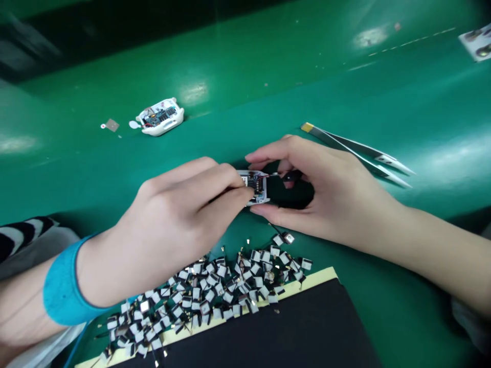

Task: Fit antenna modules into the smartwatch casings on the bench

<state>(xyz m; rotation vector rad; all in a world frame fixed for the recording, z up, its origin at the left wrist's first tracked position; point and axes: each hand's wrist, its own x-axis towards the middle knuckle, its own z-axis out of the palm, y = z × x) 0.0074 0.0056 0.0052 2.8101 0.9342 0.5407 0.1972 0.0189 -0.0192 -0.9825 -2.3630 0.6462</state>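
Head view: the small white device housing [260,198] sat between both hands, held just above the green counter [245,66]. The left hand [169,214] was closed, with its fingertips [230,197] pressed against the near side of the housing, apparently to steady it. The right hand [330,189] curved around the far side, with the thumb low and the fingers high, a grip that seemed to leave the exposed circuit board facing up. A thin red wire [273,175] ran from the board toward the right hand's fingers, but shadow hid whatever they might have pinched. Beyond the housing lay 2 pairs of tweezers [356,153], close to the right hand and probably set there for quick pickup. Farther beyond the housing was a second white housing [159,117], open with its board showing. Nearer the person than the housing, a heap of small black-and-white cells with gold tabs [203,296] spilled over the cream edge of a black mat [295,292], within easy reach of both hands.
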